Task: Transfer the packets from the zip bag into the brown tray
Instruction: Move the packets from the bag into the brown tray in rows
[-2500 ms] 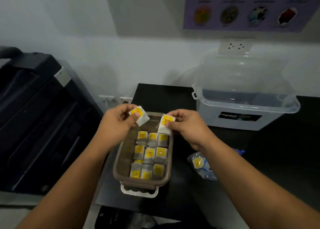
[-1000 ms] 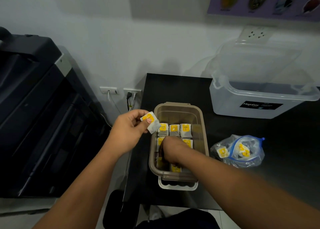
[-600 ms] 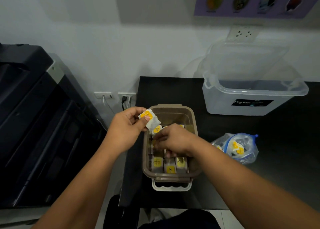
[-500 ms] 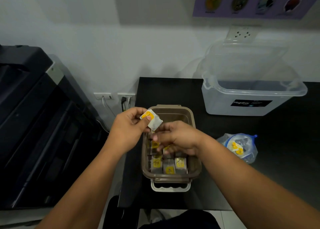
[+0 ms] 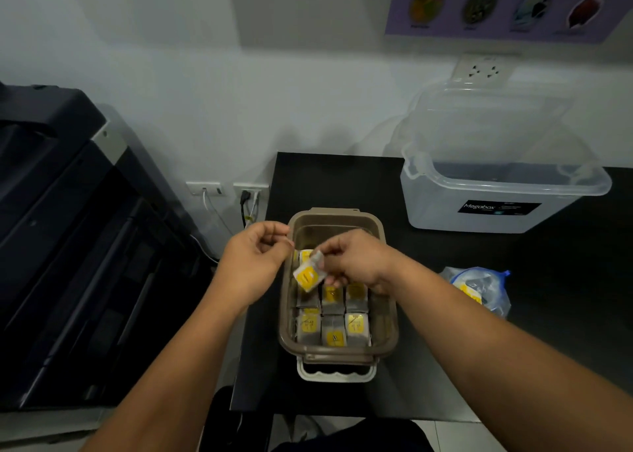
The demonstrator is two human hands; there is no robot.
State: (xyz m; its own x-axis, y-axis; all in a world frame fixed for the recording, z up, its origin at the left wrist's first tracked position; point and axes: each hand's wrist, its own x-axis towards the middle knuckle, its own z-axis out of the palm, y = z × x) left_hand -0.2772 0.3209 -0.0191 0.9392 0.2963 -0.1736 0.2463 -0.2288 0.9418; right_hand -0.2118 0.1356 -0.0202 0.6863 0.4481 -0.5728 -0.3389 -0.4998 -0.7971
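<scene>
Black desk [image 5: 342,177] against a white wall — brown tray [image 5: 337,212] part-filled, zip bag [image 5: 479,290] lying to its right.
Right grip [image 5: 356,263] pinches one packet [image 5: 309,275] by its upper edge over the tray; left grip [image 5: 253,263] curled, seemingly empty — the packet looks light, thin, crushable: take a corner gently.

tray [image 5: 388,318] on table [image 5: 342,184], packets [image 5: 334,325] inside | zip bag [image 5: 493,287] right of tray | clear box [image 5: 496,205] behind-right | printer [image 5: 68,246] left of table
</scene>
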